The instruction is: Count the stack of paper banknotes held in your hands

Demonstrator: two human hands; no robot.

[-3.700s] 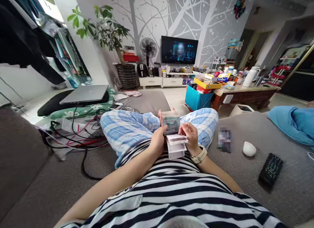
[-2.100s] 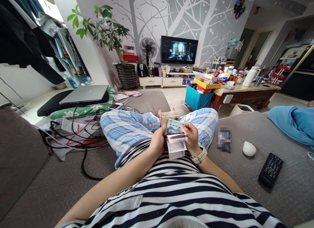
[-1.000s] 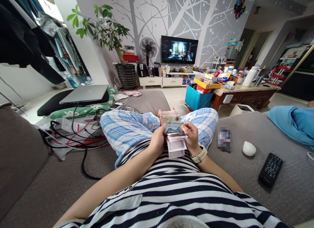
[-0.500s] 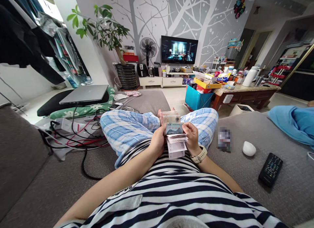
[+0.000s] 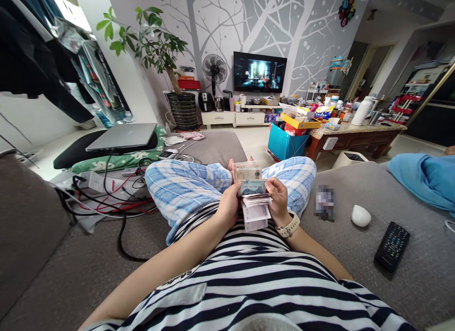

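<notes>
A painted tree wall (image 5: pixel 313 32) fills the background, and a grey sofa (image 5: pixel 220 146) spreads out below it. Far left, a laptop (image 5: pixel 122 135) lies shut on cushions, with tangled cables (image 5: pixel 117 198) just this side of it. Into the middle now: the left hand (image 5: pixel 228 206) grips the left edge of a bundle of banknotes (image 5: pixel 253 187), thumb across the front, right above the lap. Reddish and tan notes stand up behind a blue-green one, and pale ones hang bent toward the striped shirt (image 5: pixel 245 269). The right hand (image 5: pixel 279 198), fingers curled, pinches the blue-green note's right corner; how many notes it has, I can't tell. A firm left thumb and a light right pinch should part single notes cleanly, I'd judge. Further right, a white rounded object (image 5: pixel 361 216), then a black remote (image 5: pixel 393 248).
</notes>
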